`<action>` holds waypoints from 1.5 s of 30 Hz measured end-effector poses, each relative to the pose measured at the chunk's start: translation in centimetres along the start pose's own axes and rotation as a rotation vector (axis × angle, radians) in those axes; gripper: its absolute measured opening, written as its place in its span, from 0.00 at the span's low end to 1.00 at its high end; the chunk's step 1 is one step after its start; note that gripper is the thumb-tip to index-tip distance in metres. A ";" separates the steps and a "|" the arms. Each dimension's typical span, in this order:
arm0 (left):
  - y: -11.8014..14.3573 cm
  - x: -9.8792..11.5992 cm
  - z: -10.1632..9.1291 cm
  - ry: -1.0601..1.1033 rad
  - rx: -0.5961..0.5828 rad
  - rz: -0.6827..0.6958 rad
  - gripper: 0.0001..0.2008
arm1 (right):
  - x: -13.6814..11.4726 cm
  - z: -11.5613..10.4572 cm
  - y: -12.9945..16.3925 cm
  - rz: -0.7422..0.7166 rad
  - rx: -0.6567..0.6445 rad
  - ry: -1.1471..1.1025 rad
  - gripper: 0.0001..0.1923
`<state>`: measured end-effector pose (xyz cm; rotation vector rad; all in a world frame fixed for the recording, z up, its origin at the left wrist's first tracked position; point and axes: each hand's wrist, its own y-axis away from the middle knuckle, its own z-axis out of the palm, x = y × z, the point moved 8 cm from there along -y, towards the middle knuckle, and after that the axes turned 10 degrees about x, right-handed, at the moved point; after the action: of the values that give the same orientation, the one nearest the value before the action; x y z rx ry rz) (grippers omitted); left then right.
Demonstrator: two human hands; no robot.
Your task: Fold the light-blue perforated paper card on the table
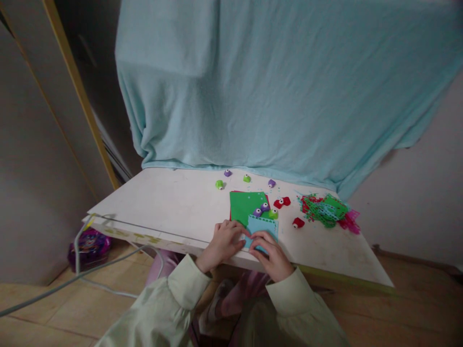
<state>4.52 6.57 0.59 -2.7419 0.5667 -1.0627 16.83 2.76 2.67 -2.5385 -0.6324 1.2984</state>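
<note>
Starting at the left: a grey cable (77, 270) trails over the near-left corner of the white surface (162, 207) and down to the floor, well clear of the work.

The left hand (222, 243) lies flat with its fingers spread on the light blue paper (263, 226), pinning its left edge right at the front lip of the surface. It isn't gripping anything, just pressing down. That paper sits partly on top of a green sheet (244, 206), with a sliver of red sheet peeking out behind it.

The right hand (273, 255) has curled fingers pinching the near edge of the same blue paper, so it looks closed on the paper, though the fingertips are too small to see exactly how. My read is that they're folding or creasing it.

If so, my tips: keep the left palm flat as an anchor so the sheet doesn't skid on the slick green one below, line the edges up first, then run the right fingers outward along the crease. The paper hangs close to the front edge, so sliding it back a bit would give better support.

Watch the small punches (265, 209), purple and green, touching the paper's far edge; a nudge could shift them. Further right are red punches (282, 202) and a pile of cut scraps (327, 210), well apart from the hands.
</note>
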 end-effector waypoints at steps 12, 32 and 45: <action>0.2 0.2 -0.1 -0.013 0.004 0.005 0.10 | 0.3 0.0 -0.4 0.001 0.006 0.025 0.09; 0.2 -0.1 0.2 -0.016 -0.009 -0.012 0.12 | 1.0 -1.9 0.4 -0.027 -0.037 0.051 0.05; 0.2 0.1 0.0 -0.011 0.007 0.005 0.12 | 0.3 -1.5 0.4 -0.052 0.000 0.060 0.16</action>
<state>4.53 6.30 0.58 -2.7371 0.5670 -1.0455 18.34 2.59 3.17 -2.5328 -0.6807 1.2010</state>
